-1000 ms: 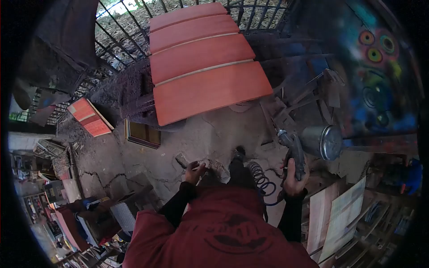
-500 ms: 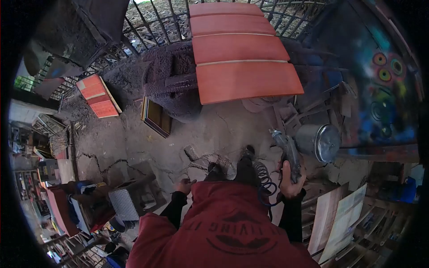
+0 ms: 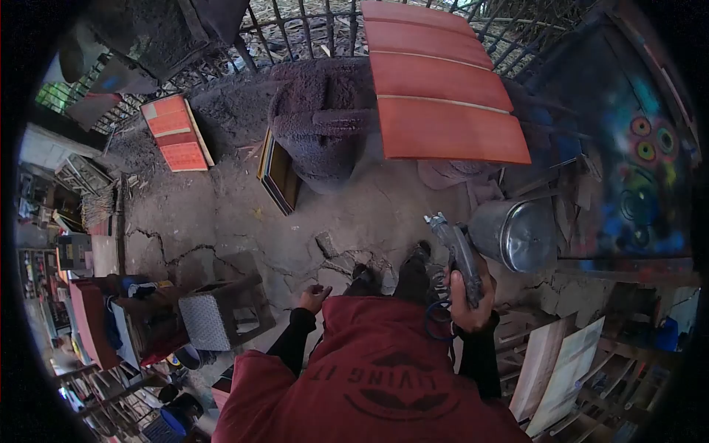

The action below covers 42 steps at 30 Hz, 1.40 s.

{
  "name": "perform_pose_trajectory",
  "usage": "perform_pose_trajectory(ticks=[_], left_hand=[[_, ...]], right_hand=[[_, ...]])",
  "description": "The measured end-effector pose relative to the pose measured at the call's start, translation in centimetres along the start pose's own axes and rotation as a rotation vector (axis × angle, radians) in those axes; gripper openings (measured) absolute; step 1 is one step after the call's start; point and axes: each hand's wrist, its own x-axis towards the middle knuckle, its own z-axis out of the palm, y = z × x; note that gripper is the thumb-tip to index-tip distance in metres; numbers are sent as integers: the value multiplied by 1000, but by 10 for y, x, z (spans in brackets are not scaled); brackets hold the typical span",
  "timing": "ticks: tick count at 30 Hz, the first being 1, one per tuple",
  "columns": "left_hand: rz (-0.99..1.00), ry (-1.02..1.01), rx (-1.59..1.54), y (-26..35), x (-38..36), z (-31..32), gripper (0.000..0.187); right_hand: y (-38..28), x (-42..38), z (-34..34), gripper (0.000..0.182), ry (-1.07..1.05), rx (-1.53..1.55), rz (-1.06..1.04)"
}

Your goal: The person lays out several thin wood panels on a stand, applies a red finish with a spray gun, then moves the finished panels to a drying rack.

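Observation:
My right hand (image 3: 475, 304) is wrapped around the handle of a grey metal spray gun (image 3: 459, 255), whose nozzle points up and left. A large shiny metal cup (image 3: 509, 232) sits at the gun's right side. Part of a coiled blue hose (image 3: 437, 319) shows below the gun, beside my wrist. My left hand (image 3: 314, 297) hangs near my waist, fingers curled in, with nothing visible in it. Ahead of me, several orange-red boards (image 3: 450, 127) lie side by side in a row on a raised support, apart from the gun.
A dark, paint-crusted drum-like form (image 3: 321, 140) stands left of the boards, with framed panels (image 3: 277, 173) leaning by it. Another red panel (image 3: 177, 136) rests farther left. The concrete floor (image 3: 221, 214) is cracked. A stool (image 3: 210, 321) stands left, pale boards (image 3: 565, 369) on a rack right.
The view has shifted, so the boards and floor appear farther right. The spray gun and its cup have moved left relative to the boards, still in my right hand. My left hand stays curled.

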Motion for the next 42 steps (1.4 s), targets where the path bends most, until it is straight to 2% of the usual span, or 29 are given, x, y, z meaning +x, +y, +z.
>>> perform_pose_trajectory(ticks=[2, 4, 6, 8, 9, 10, 12, 13, 14, 15, 17, 18, 20, 23, 24, 25, 27, 30, 34, 36, 37, 39, 40, 42], left_hand=[[-9, -13, -12, 8, 10, 4, 65], [220, -80, 27, 5, 38, 22, 63], [297, -176, -58, 71, 20, 26, 50], [465, -401, -43, 123, 13, 48, 56], [473, -552, -62, 150, 6, 63, 56], [564, -643, -75, 168, -1, 84, 55], [764, -898, -224, 171, 14, 170, 56], [834, -894, -174, 221, -30, 130, 58], [690, -1034, -124, 230, -28, 152, 59], [730, -952, -7, 237, -34, 161, 58], [704, -1099, -186, 248, -36, 168, 57], [706, -1094, -190, 261, -45, 155, 57], [514, -1164, -409, 281, -63, 124, 56], [416, -1215, -500, 285, -64, 108, 53], [332, -1177, -511, 303, -75, 86, 50], [326, -1173, -511, 301, -70, 92, 50], [441, -1233, -577, 291, -58, 108, 55], [378, -1222, -551, 294, -53, 117, 55], [408, -1182, -434, 304, -49, 119, 54], [934, -925, -354, 301, -40, 128, 51], [935, -937, -351, 300, -36, 134, 51], [250, -1149, -393, 318, -38, 125, 45], [250, -1162, -383, 316, -35, 131, 45], [465, -1111, -379, 313, -32, 140, 39]], right_hand=[[4, 0, 9, 43, -34, 19, -87], [-4, 0, 15, 44, -68, 0, -69], [-13, 2, 22, 44, -116, 40, -64], [-35, 12, 22, 44, -162, 111, -17], [-43, 19, 21, 44, -202, 185, 34], [-44, 27, 19, 44, -211, 160, -14], [-60, 50, 12, 41, -188, 129, -81], [-66, 62, 6, 40, -191, 94, -92], [-69, 74, 0, 36, -182, 111, -48], [-66, 86, -4, 32, -160, 117, -86], [-81, 110, -13, 30, -143, 101, 57], [-83, 122, -15, 30, -148, 100, 53], [-84, 143, -19, 30, -179, 129, 80], [-82, 166, -19, 29, -195, 137, 87], [-78, 173, -17, 29, -198, 143, 88], [-71, 180, -14, 25, -205, 149, 31], [-65, 192, -11, 23, -213, 162, -22], [-60, 205, -13, 20, -243, 94, -35], [-45, 215, -27, 20, -203, 59, 24], [-37, 217, -38, 22, -168, 58, 54], [-32, 218, -43, 21, -140, 64, 70], [-25, 219, -56, 20, -96, 65, 91], [-22, 220, -63, 21, -82, 72, 109], [-17, 219, -76, 21, -53, 77, 131]])
